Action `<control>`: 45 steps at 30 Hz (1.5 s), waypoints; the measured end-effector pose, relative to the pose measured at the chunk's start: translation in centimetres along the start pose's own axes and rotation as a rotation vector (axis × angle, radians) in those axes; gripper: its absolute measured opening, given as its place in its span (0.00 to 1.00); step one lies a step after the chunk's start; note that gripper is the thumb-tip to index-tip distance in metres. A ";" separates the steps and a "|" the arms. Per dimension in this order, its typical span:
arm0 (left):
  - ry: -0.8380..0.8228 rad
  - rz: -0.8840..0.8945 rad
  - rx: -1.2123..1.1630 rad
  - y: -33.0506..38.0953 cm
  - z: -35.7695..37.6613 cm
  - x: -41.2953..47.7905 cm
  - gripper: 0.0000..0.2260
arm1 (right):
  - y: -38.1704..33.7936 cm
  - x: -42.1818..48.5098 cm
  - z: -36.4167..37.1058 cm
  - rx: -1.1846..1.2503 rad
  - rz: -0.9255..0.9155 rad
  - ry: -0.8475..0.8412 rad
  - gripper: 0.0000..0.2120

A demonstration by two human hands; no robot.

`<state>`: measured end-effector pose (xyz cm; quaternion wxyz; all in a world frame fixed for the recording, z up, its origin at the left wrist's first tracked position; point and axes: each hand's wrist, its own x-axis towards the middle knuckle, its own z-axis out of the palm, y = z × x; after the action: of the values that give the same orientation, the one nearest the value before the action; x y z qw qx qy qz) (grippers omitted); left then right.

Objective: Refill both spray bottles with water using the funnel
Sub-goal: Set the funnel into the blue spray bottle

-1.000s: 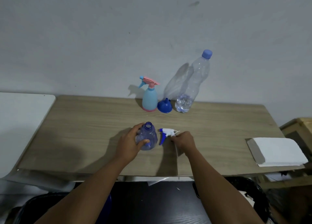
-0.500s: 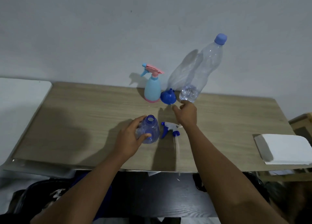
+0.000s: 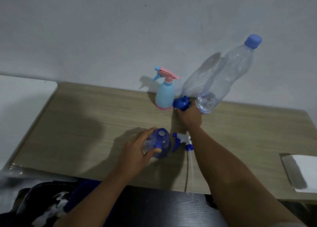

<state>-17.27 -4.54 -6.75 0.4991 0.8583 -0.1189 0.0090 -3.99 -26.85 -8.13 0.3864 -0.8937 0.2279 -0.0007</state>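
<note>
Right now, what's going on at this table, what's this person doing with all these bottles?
A person is getting set to refill spray bottles. The left hand holds the open blue spray bottle upright on the wooden table, with its trigger head lying beside it. The right hand grips the blue funnel at the back, between the light blue spray bottle, which has its pink trigger on, and the capped clear water bottle. No water is being poured yet.
</note>
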 end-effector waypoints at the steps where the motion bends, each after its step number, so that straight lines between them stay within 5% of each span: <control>1: -0.003 -0.001 0.001 0.0 0.0 0.0 0.33 | 0.0 -0.3 -0.1 0.016 -0.004 0.008 0.27; 7: -0.015 0.000 -0.020 0.0 -0.1 0.0 0.30 | 1.0 -3.7 -1.5 0.092 -0.009 0.032 0.36; 11: -0.010 -0.018 -0.031 0.1 -0.1 0.0 0.31 | 0.9 -7.2 -3.3 0.170 0.001 0.016 0.27; 20: -0.007 -0.064 -0.042 0.1 0.1 0.0 0.31 | 1.7 -13.2 -6.1 0.385 -0.067 0.050 0.30; 32: -0.021 -0.077 -0.028 0.6 0.0 0.1 0.30 | -0.1 -17.2 -7.4 1.067 0.012 -0.070 0.20; 39: -0.035 -0.092 -0.033 0.6 -0.1 0.1 0.31 | -1.2 -17.7 -7.2 1.261 0.052 -0.160 0.21; 45: -0.033 -0.061 -0.009 0.8 -0.3 0.1 0.30 | -1.6 -18.2 -6.5 1.176 0.013 -0.120 0.39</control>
<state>-17.30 -4.70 -5.86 0.5008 0.8594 -0.1012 -0.0209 -20.79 -22.96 0.67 0.8292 -0.5265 0.1724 -0.0740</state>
